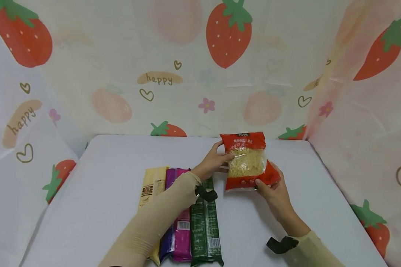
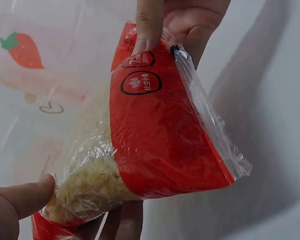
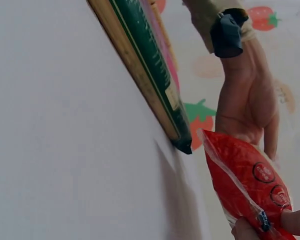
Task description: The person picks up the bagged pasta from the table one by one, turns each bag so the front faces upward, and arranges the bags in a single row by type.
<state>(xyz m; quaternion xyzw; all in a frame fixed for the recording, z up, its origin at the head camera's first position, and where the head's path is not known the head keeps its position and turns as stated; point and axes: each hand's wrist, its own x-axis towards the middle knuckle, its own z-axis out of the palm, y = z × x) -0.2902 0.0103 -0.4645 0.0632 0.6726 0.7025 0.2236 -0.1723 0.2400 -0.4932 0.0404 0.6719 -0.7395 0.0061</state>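
A red-and-clear plastic bag of yellowish pieces (image 1: 247, 163) is being held right of centre, the left hand (image 1: 213, 162) gripping its left edge, the right hand (image 1: 276, 196) pinching its lower right corner; long yellow, purple and green packets (image 1: 183, 243) are lying lower centre on a white table (image 1: 97, 178).

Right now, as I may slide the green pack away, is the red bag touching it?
Apart: the head view shows a strip of white tabletop between the red bag and the green pack.
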